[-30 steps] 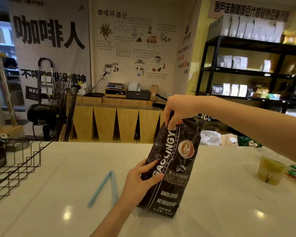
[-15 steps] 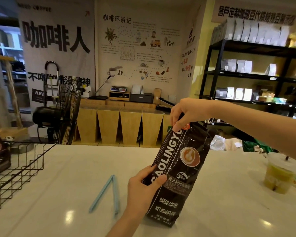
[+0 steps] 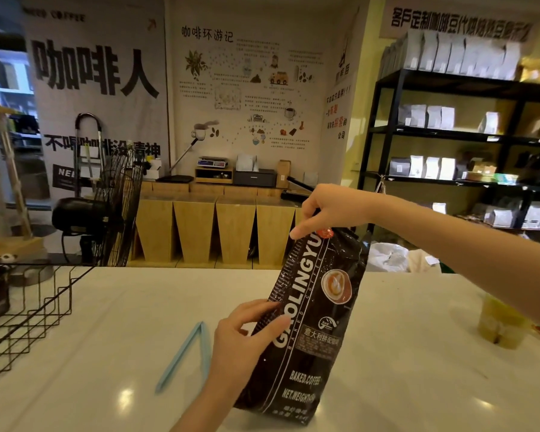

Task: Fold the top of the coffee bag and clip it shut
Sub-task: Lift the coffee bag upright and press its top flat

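**Black foil bag pinched at top, braced at side, clip not yet used**

Black foil coffee bag [image 3: 312, 322] stands on its base on the white counter [image 3: 106, 322], leaning slightly, top tipped away toward the right hand. Right hand [image 3: 328, 210] comes from above, fingers curled down and closed on the bag's top edge, index finger pointing down over the front left corner. Looks like a pinch to start the fold; how much of the top is already turned over is hidden by the hand. Left hand [image 3: 243, 335] sits lower, on the bag's left side edge, thumb and fingers partly spread, lightly wrapped against the foil rather than clamped. Likely there to steady the bag upright while the top gets worked.

Just left of the left hand, light blue clip [image 3: 184, 357] lies flat on the counter, its two arms splayed open in a V, untouched. Handy for the left hand once the fold is made.

Further left, wire basket [image 3: 35, 313]. Far right of the bag, a drink cup [image 3: 499, 325], well apart.
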Available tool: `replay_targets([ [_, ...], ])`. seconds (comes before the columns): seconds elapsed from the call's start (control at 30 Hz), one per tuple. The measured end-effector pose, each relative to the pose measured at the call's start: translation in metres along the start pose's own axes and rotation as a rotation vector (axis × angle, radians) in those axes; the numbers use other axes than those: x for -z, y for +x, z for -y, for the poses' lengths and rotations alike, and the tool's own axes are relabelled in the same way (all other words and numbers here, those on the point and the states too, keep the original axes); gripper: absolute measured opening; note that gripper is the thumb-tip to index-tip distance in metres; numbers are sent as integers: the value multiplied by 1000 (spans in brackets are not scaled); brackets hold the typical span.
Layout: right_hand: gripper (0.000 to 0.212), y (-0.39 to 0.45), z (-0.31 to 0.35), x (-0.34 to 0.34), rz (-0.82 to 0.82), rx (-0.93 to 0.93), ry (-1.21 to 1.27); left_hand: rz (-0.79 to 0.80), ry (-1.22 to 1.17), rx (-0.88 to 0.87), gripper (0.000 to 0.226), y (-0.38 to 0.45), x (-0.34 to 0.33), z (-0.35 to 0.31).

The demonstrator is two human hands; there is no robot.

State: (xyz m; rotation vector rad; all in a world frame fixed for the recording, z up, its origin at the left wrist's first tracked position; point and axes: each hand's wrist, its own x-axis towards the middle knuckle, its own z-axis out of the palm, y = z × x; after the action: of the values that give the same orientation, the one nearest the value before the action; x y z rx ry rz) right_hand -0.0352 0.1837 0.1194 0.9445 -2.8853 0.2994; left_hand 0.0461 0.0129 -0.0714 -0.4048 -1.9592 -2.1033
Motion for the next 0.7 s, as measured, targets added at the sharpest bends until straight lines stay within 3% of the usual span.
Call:
replay_targets([
  [0.17,51,6,13,-20,-186,91,-8,89,-30,-27,31,9,-8,-12],
  [0.37,56,5,25,-35,-343,163,-308,44,-110,-18,36,12,-18,-8],
  [0.5,54,3,25,-40,-378,212,-443,-43,-99,-59,32,7,-21,-4],
  [0.63,36,3,23,-41,-426,330,-444,-66,-115,-58,30,6,-22,-5],
  [0.7,41,10,22,-39,-380,315,-551,-71,-114,-54,28,5,-21,-6],
])
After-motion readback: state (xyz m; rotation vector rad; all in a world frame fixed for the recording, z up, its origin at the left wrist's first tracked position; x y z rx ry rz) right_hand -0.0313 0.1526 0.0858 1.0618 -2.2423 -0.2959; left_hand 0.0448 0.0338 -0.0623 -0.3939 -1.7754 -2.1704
